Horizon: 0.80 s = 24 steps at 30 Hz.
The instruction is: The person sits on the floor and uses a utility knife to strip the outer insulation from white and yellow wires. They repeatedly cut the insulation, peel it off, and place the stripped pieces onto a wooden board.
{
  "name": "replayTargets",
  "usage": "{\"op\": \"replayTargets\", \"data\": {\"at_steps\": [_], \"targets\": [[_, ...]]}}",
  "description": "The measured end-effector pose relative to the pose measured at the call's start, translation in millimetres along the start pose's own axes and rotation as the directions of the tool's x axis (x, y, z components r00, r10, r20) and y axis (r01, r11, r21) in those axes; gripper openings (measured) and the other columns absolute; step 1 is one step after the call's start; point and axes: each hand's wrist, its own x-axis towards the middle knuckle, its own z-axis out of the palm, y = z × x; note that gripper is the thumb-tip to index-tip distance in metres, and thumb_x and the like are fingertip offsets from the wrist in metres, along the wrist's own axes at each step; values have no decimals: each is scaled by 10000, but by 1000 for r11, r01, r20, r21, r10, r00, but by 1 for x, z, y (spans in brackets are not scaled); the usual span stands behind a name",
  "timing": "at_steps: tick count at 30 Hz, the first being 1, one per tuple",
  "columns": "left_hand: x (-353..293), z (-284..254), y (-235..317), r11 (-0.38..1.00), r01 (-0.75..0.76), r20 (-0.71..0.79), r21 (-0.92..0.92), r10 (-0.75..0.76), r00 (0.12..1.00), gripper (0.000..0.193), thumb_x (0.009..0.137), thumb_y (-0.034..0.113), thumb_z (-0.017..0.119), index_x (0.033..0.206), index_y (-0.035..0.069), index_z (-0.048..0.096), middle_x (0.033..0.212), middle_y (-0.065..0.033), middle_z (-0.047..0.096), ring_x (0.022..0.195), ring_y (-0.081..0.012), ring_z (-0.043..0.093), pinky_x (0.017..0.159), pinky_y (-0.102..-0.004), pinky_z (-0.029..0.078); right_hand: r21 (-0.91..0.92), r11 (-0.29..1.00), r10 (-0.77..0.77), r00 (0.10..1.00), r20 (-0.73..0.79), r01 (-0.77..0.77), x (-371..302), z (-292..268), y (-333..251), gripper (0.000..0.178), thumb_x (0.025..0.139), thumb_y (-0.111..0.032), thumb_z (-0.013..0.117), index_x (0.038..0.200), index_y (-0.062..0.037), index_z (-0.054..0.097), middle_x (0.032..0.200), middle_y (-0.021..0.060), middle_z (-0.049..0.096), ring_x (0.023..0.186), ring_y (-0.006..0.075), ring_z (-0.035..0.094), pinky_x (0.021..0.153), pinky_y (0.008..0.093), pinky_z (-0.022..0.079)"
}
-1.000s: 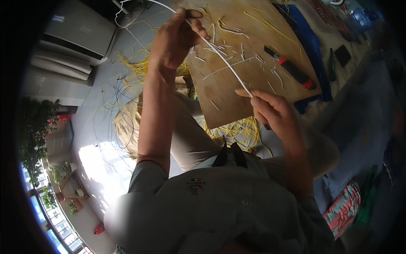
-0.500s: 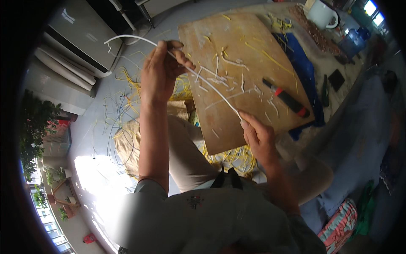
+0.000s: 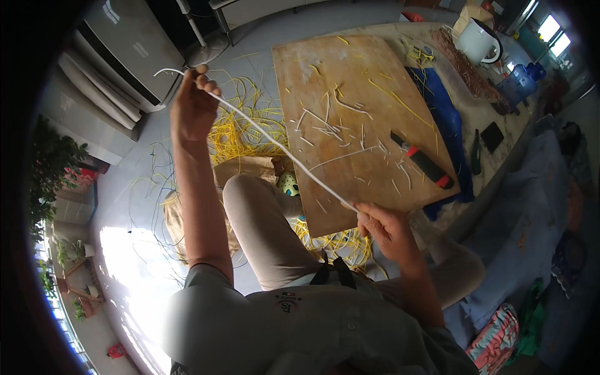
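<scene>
A white cable [image 3: 275, 142] stretches between my two hands, over the left edge of a wooden board [image 3: 381, 75]. My left hand [image 3: 195, 103] is raised at the upper left with its fingers closed round the cable near one end; a short curved tip sticks out beyond them. Nearer to me, my right hand [image 3: 384, 228] pinches the other end between thumb and fingers, by the board's near edge. On the board lie a utility knife [image 3: 425, 162] with a black and red handle and several scraps of white sheathing [image 3: 331, 130].
Yellow wires [image 3: 244, 137] lie tangled on the floor left of the board. A blue cloth [image 3: 447, 115] shows along its right side. Farther right are a white enamel mug [image 3: 478, 42], a bundle of copper strands [image 3: 465, 69], a blue water bottle [image 3: 522, 81] and a dark phone-like slab [image 3: 492, 137].
My left hand has moved left along the cable, leaving a shorter end beyond it and a longer span between my hands. The right hand holds its end, slightly lower in view.
</scene>
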Motion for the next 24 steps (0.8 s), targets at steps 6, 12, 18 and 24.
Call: {"op": "replayTargets", "data": {"at_steps": [6, 12, 18, 24], "targets": [[-13, -56, 40, 999, 17, -73, -41, -20, 997, 284, 943, 199, 393, 999, -42, 533, 719, -18, 517, 710, -149, 525, 687, -273, 460, -241, 931, -286, 958, -13, 275, 15, 9, -23, 226, 842, -36, 550, 1062, -9, 598, 724, 92, 607, 605, 139, 573, 553, 239, 438], [-66, -78, 43, 561, 346, -565, 752, 278, 777, 351, 905, 295, 479, 1004, -36, 537, 902, -90, 598, 827, -189, 559, 733, -300, 477, -654, 601, -549, 832, 80, 459, 82, 14, -54, 234, 781, -88, 607, 1013, -105, 625, 799, 52, 645, 681, 210, 621, 580, 302, 485], [-122, 27, -28, -650, -268, 557, 711, 289, 779, 343, 807, 111, 586, 1130, 29, 504, 1011, -119, 559, 908, -269, 538, 823, -376, 428, -581, 572, -622, 768, 154, 580, 107, 23, -35, 130, 748, -147, 560, 875, -127, 581, 675, 26, 590, 665, 201, 604, 561, 333, 479], [-140, 16, -32, -556, -459, 542, 693, -18, 840, 415, 729, -34, 614, 1131, 46, 547, 707, -64, 513, 615, -219, 502, 546, -325, 421, -659, 465, -585, 763, 273, 592, 93, -7, -17, 138, 760, -170, 586, 888, -129, 618, 698, 35, 598, 681, 198, 607, 579, 315, 488]]}}
